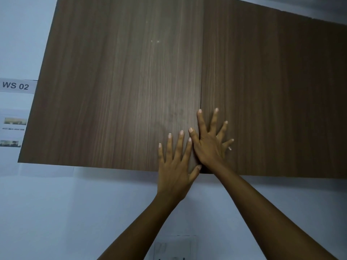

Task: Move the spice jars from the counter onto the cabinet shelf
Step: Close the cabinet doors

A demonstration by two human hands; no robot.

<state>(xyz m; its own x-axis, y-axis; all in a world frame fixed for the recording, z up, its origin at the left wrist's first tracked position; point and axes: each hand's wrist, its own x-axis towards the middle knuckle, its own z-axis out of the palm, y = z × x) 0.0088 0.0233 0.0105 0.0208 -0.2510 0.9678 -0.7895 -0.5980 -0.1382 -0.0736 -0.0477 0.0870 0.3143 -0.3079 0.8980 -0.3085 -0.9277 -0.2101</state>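
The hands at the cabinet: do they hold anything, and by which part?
Nothing is held. The left hand and the right hand lie flat, fingers spread, on the closed cabinet doors beside the middle seam.

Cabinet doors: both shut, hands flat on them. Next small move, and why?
Probably curl the left hand under the lower edge of the left door by the seam and pull it open. Both doors are shut, no handle shows, the right hand lies flat across the seam, and no jar or shelf is in view.

Wall cabinet (pixel 169 25): dark wood-grain; left door (pixel 116 87), right door (pixel 272 102) both closed, meeting at thin seam.
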